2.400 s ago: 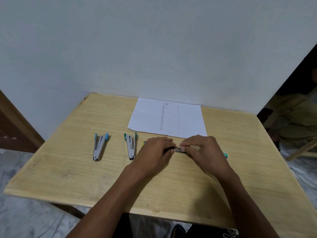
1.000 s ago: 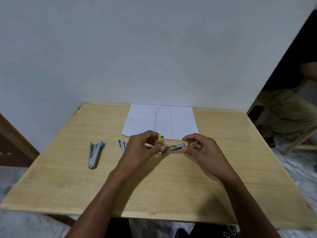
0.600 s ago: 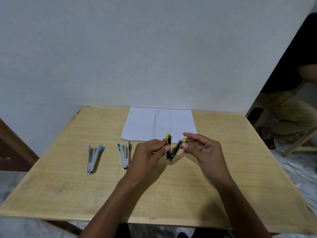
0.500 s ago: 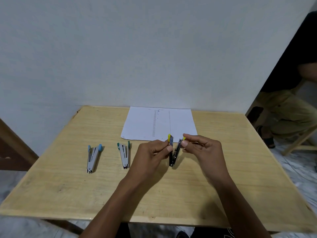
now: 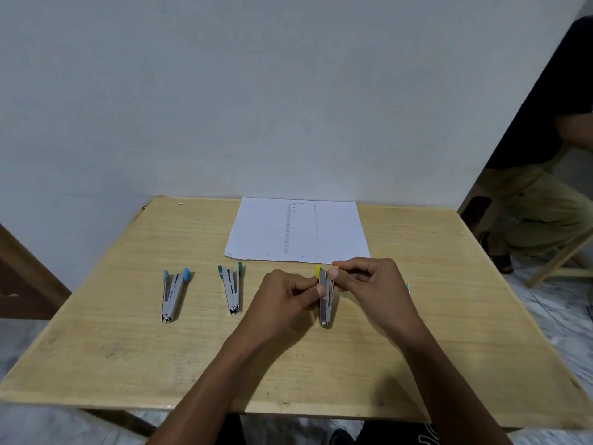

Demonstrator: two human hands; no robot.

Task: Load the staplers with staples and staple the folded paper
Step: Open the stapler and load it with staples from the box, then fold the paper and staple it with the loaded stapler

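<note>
Three small metal staplers lie in a row on the wooden table (image 5: 417,358). The blue-tipped stapler (image 5: 173,293) is at the left and the green-tipped stapler (image 5: 231,289) beside it, both spread open. The yellow-tipped stapler (image 5: 326,297) points toward me at the middle, its hinge end on the table. My left hand (image 5: 285,300) pinches its left side near the yellow tip. My right hand (image 5: 372,287) pinches its right arm at the top. A white printed paper (image 5: 298,229) lies flat behind the staplers, against the wall.
A small green-edged item (image 5: 407,286) peeks out from behind my right hand. A person sits on a wooden seat (image 5: 545,200) off the table's right side. The wall runs along the table's far edge.
The yellow-tipped stapler was held sideways between my hands, then turned until it points toward me, and it now rests on the table in line with the other two. Both hands still hold it.
</note>
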